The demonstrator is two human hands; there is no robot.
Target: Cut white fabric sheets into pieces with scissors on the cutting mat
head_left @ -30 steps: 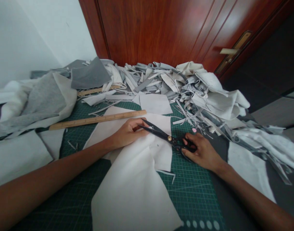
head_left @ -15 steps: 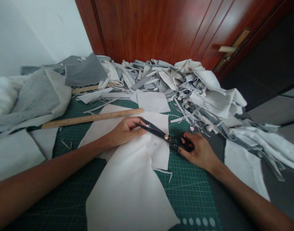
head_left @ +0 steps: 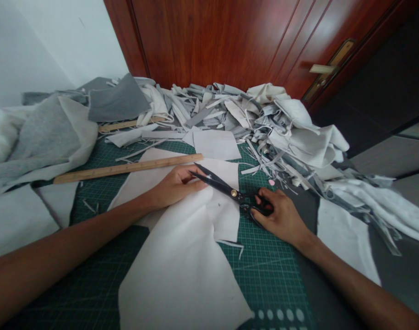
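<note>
A large white fabric piece [head_left: 182, 266] lies across the green cutting mat [head_left: 274, 270]. My left hand [head_left: 173, 185] presses down on the fabric, fingers curled with the tips at the scissor blades. My right hand [head_left: 281, 215] is closed through the handles of black scissors [head_left: 226, 189]. The blades are slightly parted and point left toward my left hand, over the white fabric.
A wooden ruler [head_left: 127, 167] lies on the mat beyond my left hand, a second ruler [head_left: 127, 124] farther back. A heap of white and grey fabric scraps [head_left: 264, 119] fills the back and right. Grey folded cloth [head_left: 44, 137] sits left. A brown door [head_left: 247, 41] stands behind.
The view has drifted slightly, so everything sits a little lower left. The scissor blades have parted a bit wider. Both hands stay in the same places on the fabric.
</note>
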